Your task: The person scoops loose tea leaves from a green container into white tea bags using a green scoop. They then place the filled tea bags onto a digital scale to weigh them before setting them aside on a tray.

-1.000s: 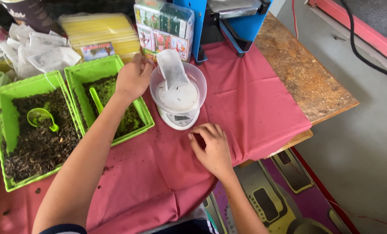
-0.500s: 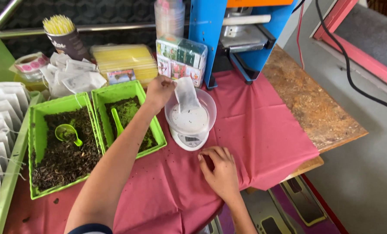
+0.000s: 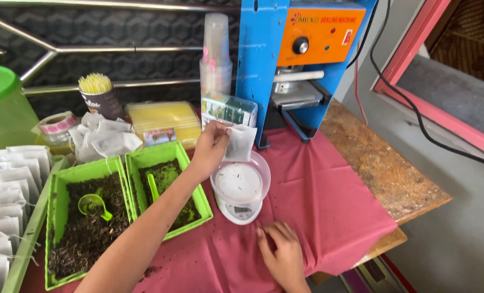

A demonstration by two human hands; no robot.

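Observation:
My left hand [image 3: 210,147] pinches the top corner of a white filter tea bag [image 3: 240,142] and holds it in the air just above a small white kitchen scale [image 3: 239,209] topped by a clear bowl [image 3: 240,183]. My right hand [image 3: 281,253] rests flat on the pink cloth [image 3: 329,211] in front of the scale, fingers spread, holding nothing. Left of the scale sit two green trays of dried tea leaves, the nearer tray [image 3: 194,187] with a green spoon, the farther tray [image 3: 55,217] with a green scoop [image 3: 93,205].
A blue and orange sealing machine [image 3: 301,51] stands behind the scale, with stacked clear cups [image 3: 216,59] and a small box [image 3: 228,110] beside it. Empty white bags [image 3: 103,135] lie at the back; filled bags [image 3: 3,195] line the left edge. The wooden table corner [image 3: 388,179] is at right.
My left hand has lifted the tea bag out of the bowl on the scale. The view tilted up, showing more of the machine. My right hand stayed on the cloth.

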